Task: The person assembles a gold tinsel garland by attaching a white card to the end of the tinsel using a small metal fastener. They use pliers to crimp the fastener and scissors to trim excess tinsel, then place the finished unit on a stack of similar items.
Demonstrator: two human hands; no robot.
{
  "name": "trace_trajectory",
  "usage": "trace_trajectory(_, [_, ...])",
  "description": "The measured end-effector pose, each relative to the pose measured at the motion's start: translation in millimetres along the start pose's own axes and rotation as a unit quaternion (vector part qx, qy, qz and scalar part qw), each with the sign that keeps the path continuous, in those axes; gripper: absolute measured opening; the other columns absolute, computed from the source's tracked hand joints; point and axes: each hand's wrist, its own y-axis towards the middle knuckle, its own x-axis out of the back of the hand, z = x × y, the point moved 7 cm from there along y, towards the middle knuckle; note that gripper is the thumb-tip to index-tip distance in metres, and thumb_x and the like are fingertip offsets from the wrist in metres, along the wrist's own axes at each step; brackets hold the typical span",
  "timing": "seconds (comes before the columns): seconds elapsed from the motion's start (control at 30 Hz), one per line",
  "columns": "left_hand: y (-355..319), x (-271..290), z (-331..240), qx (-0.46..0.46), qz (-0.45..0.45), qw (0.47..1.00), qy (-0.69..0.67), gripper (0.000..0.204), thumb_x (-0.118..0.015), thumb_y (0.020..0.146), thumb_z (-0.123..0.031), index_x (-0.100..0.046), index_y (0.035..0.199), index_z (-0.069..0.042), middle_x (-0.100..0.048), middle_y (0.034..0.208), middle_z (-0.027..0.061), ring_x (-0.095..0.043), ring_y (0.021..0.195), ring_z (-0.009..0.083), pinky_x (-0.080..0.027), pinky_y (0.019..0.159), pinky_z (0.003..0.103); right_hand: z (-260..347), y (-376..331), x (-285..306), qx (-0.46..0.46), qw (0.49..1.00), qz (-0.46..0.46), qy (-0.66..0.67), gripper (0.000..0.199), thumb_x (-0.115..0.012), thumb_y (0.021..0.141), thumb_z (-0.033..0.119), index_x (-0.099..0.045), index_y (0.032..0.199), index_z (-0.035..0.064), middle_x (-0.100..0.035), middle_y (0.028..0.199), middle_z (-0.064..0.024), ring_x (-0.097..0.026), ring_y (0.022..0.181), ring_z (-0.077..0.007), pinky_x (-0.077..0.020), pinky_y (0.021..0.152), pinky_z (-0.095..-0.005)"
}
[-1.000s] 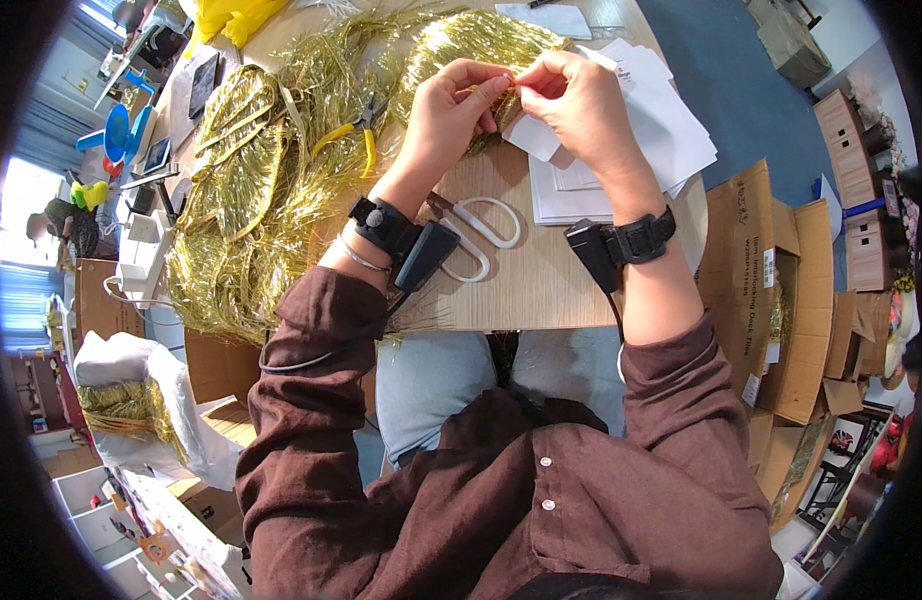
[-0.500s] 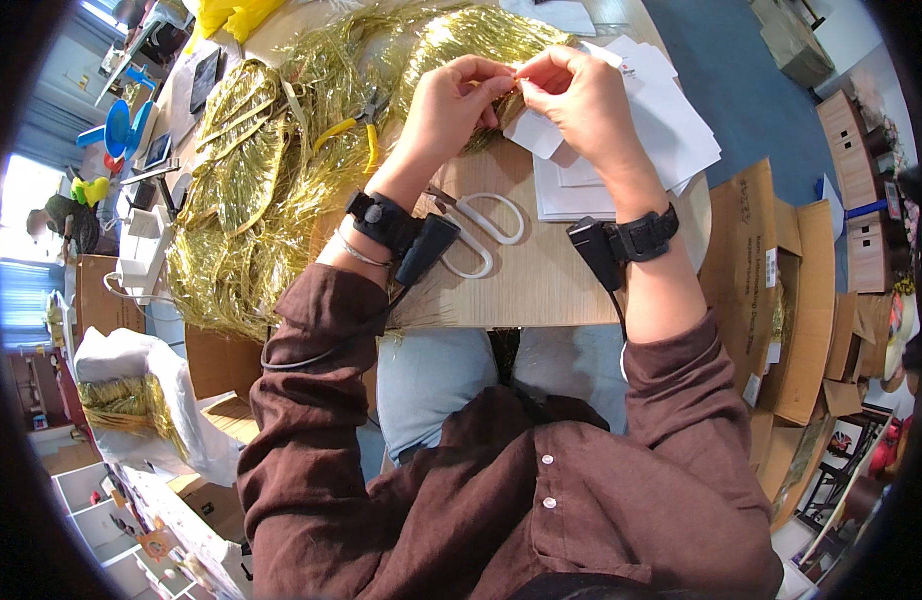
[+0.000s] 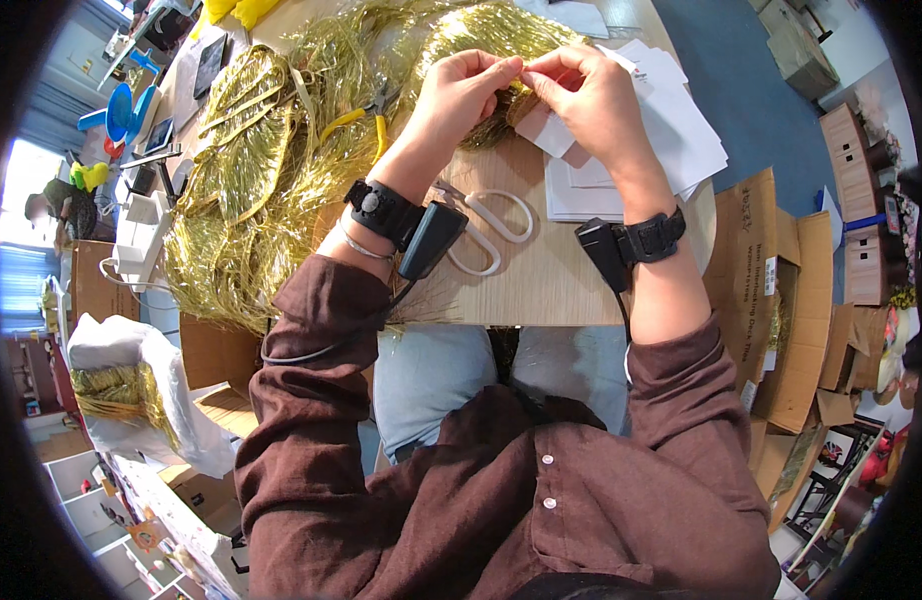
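Counts around the pinch
Two hands [image 3: 461, 95] [image 3: 591, 95]; one white scissors [image 3: 486, 230], one yellow-handled pliers [image 3: 366, 115], one white paper stack [image 3: 671, 150] nearby.

Craft workshop: gold tinsel heaps [image 3: 251, 190], cardboard boxes [image 3: 781, 300], pliers [image 3: 366, 110].

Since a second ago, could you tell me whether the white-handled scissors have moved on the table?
No. The white-handled scissors lie in the same spot on the wooden table, just left of the white paper stack, between the two wrists.

wooden table [image 3: 541, 290], blue floor [image 3: 751, 90]
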Motion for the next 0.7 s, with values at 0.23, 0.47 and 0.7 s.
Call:
trace_trajectory(0.23, [5, 0, 6, -0.001, -0.021, 1.0, -0.022, 0.027, -0.069, 0.097, -0.035, -0.066, 0.092, -0.008, -0.051, 0.068, -0.0076, -0.042, 0.056, 0.0008, -0.031, 0.049, 0.018, 2, 3, -5, 0.007, 0.998, -0.012, -0.054, 0.014, -0.073, 0.081, 0.015, -0.067, 0.083, 0.0026, -0.065, 0.074, -0.0098, -0.064, 0.065, -0.0223, -0.0527, 0.064, -0.035])
trace_trajectory(0.47, [17, 18, 26, -0.006, -0.114, 0.992, 0.046, 0.033, -0.068, 0.097, -0.032, -0.066, 0.094, 0.001, -0.063, 0.074, 0.0013, -0.055, 0.063, 0.008, -0.046, 0.057, 0.026, 1, 2, -7, 0.009, 0.99, 0.006, -0.137, 0.014, -0.074, 0.075, 0.014, -0.065, 0.081, 0.0048, -0.064, 0.077, -0.0116, -0.061, 0.078, -0.0286, -0.0521, 0.074, -0.0412])
trace_trajectory(0.7, [2, 27, -10, -0.093, -0.116, 0.967, 0.207, 0.032, -0.068, 0.098, -0.029, -0.065, 0.107, 0.001, -0.066, 0.083, 0.0039, -0.057, 0.062, 0.0076, -0.047, 0.056, 0.024, 0, 0, -3, -0.031, 0.992, 0.007, -0.119, 0.014, -0.074, 0.075, 0.015, -0.064, 0.079, 0.0056, -0.064, 0.079, -0.0104, -0.06, 0.079, -0.0283, -0.0512, 0.075, -0.0408])
